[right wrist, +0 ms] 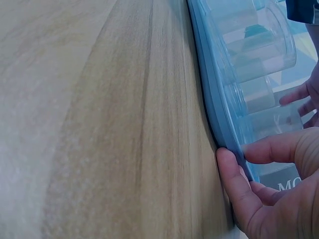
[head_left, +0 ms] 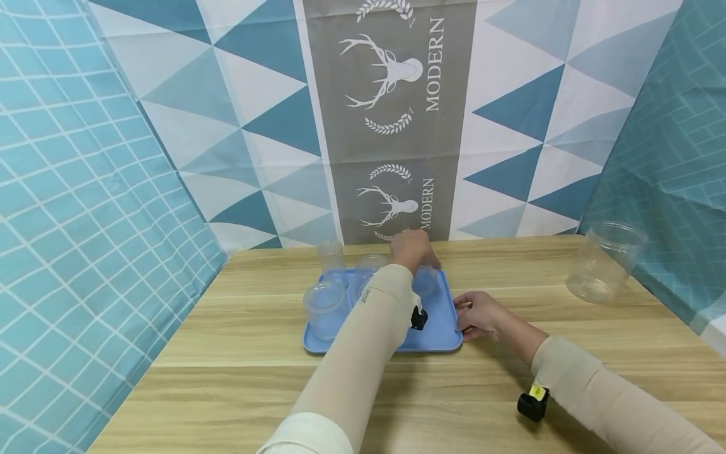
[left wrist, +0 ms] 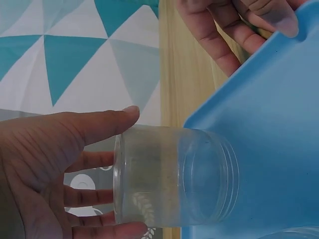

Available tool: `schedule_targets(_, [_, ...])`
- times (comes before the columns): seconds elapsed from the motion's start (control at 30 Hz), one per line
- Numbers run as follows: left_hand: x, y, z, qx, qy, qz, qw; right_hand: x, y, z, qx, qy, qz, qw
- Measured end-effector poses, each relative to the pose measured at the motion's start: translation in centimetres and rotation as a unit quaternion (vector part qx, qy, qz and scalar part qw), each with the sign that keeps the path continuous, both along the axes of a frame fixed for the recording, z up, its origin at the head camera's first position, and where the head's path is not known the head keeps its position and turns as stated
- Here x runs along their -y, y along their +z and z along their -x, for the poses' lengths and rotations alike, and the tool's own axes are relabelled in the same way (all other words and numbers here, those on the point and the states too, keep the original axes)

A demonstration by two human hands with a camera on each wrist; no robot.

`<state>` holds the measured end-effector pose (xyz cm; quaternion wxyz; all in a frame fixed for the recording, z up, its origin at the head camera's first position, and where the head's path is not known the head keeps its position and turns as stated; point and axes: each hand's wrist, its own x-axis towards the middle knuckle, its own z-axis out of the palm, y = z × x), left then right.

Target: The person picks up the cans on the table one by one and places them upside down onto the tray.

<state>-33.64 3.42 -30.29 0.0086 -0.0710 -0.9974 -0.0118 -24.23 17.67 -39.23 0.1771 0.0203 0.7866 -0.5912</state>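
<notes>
My left hand [head_left: 413,249] reaches over the far right part of a blue tray [head_left: 437,334]. Its thumb and fingers sit around one end of a clear plastic jar [left wrist: 169,174], whose ringed end is toward the tray. In the head view that hand partly covers the jar. My right hand [head_left: 482,315] is at the tray's right edge, pinching the rim with the thumb above and fingers against the outer side, as the right wrist view shows. Toward the tray's left stand a wide clear jar [head_left: 326,312], a slim clear jar [head_left: 331,257] and another clear jar [head_left: 371,263].
A large clear container [head_left: 607,265] stands at the back right of the wooden table [head_left: 238,384]. Patterned cloth [head_left: 391,126] hangs behind the table, with blue checked cloth [head_left: 74,208] along the left side. My left forearm crosses over the tray.
</notes>
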Motion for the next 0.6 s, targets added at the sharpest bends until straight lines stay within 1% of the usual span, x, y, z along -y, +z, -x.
schedule_targets(0.17, [-0.07, -0.02, 0.02, 0.004, 0.0, -0.004, 1.0, 0.05, -0.06, 0.03, -0.001, -0.002, -0.003, 1.0])
schedule_targets(0.37, [-0.02, -0.1, -0.1, 0.014, -0.001, -0.023, 0.9996, 0.06, 0.01, -0.12, -0.002, 0.0, -0.004, 1.0])
schedule_targets(0.6, [-0.28, 0.39, -0.56, 0.01, -0.01, -0.033, 0.9994, 0.04, 0.15, -0.29, -0.007, 0.003, -0.011, 1.0])
